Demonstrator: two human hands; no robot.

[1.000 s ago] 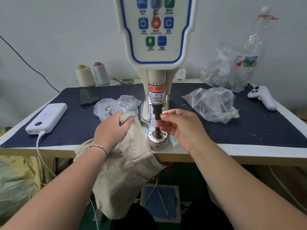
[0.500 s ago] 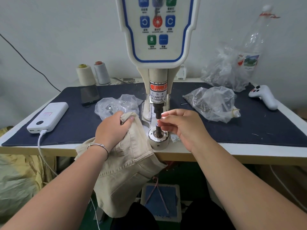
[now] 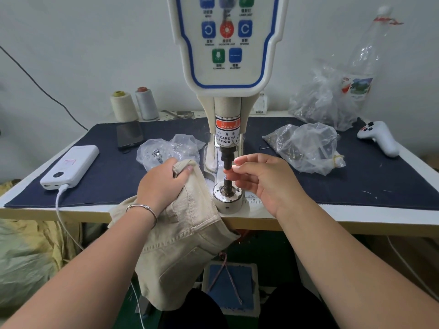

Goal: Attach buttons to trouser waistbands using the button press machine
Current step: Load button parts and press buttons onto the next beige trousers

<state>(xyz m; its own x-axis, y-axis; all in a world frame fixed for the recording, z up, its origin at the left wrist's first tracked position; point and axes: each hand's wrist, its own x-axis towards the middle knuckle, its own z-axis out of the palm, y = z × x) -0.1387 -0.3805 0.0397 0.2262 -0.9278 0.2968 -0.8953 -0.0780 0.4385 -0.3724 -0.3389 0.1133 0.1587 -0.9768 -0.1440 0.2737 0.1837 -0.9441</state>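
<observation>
Button press machine towered just beyond both your hands. Beige trousers draped off table edge below your left wrist, waistband bunched up top. Your left hand gripped that waistband, likely keeping it ready beside lower die. Your right hand reached between punch and die, fingertips curled as if pinching button; button itself too small to tell. Little room there; fingers sat under punch. Open mat lay right of your right hand.

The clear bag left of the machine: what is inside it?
Inside the clear bag a few small shiny metal pieces show, probably button parts. The left hand, gripping the beige trousers, covers its near edge.
</observation>
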